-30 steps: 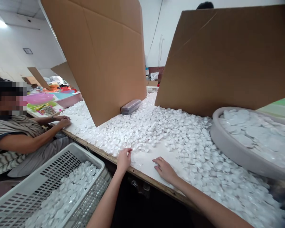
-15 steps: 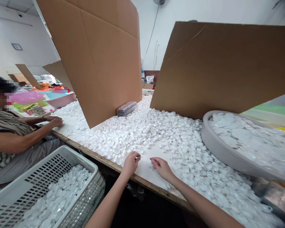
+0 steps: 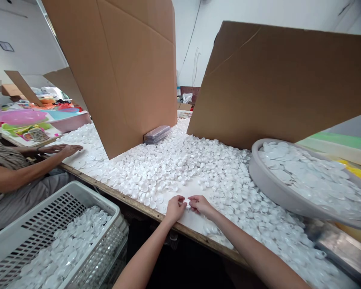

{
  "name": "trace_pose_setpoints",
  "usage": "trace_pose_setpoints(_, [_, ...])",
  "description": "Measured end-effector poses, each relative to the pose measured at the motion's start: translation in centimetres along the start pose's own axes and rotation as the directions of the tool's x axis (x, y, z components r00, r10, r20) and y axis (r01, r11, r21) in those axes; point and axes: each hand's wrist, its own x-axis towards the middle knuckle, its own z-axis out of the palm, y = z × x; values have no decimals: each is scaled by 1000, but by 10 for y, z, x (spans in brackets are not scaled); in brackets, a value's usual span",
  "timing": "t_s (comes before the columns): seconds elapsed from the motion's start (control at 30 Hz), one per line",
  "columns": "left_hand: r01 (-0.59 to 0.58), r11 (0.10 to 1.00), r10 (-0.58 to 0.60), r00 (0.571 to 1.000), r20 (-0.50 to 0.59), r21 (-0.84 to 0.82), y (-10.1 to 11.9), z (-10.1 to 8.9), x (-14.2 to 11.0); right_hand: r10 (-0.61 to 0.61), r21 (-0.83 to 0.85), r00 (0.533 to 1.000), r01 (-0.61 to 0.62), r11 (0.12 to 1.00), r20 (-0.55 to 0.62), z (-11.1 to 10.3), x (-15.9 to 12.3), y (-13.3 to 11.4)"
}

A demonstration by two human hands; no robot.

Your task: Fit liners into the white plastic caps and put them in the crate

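My left hand (image 3: 176, 208) and my right hand (image 3: 200, 204) meet over a bare patch of the white tabletop (image 3: 192, 221), close to its front edge. Between their fingertips is a small round white plastic piece (image 3: 187, 203), pinched from both sides. Its exact kind is too small to make out. Loose small white plastic cups (image 3: 156, 172) lie heaped around both hands, spreading to the back and the right.
A grey basin (image 3: 258, 176) full of flat white discs stands on the right. At lower left is a white slatted crate (image 3: 75, 188) holding white pieces. Cardboard sheets (image 3: 132, 80) rise behind the heap, a clear plastic box (image 3: 157, 135) beside one. A co-worker's hands (image 3: 67, 150) rest at far left.
My hands have come together from apart, and both now touch the round white piece. The view has shifted slightly. The co-worker's hands have stretched out over the table.
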Motion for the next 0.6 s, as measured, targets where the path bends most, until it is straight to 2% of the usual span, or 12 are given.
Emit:
trace_pose_setpoints(0.07, [3, 997, -4, 1000, 24, 77, -3, 3, 1, 27, -11, 998, -26, 1000, 54, 1, 2, 5])
trace_pose_setpoints(0.13, [41, 995, -50, 994, 97, 96, -5, 3, 4, 67, -25, 992, -65, 998, 111, 1, 5, 7])
trace_pose_setpoints(0.2, [102, 991, -116, 976, 183, 82, -5, 2, 8, 113, -44, 986, -108, 993, 125, 0, 10, 8])
trace_pose_setpoints(0.27, [145, 983, -167, 962, 217, 117, 0, 1, 13, 135, -72, 985, -127, 989, 106, 1, 15, 9])
trace_pose_setpoints(0.3, [158, 972, -192, 961, 200, 172, 4, 1, 17, 138, -90, 986, -130, 987, 94, 3, 16, 9])
trace_pose_setpoints(0.37, [154, 928, -198, 975, 101, 340, 12, 4, 23, 131, -121, 988, -121, 985, 80, 6, 19, 9])
trace_pose_setpoints(0.47, [93, 832, -66, 995, -68, 547, 22, 13, 30, 138, -159, 989, -127, 979, 58, 9, 20, 10])
trace_pose_setpoints(0.53, [43, 796, 9, 996, -84, 603, 23, 19, 32, 153, -171, 986, -141, 975, 61, 8, 21, 10])
trace_pose_setpoints(0.6, [27, 774, 16, 998, -62, 633, 21, 24, 32, 184, -177, 976, -162, 971, 117, 2, 25, 10])
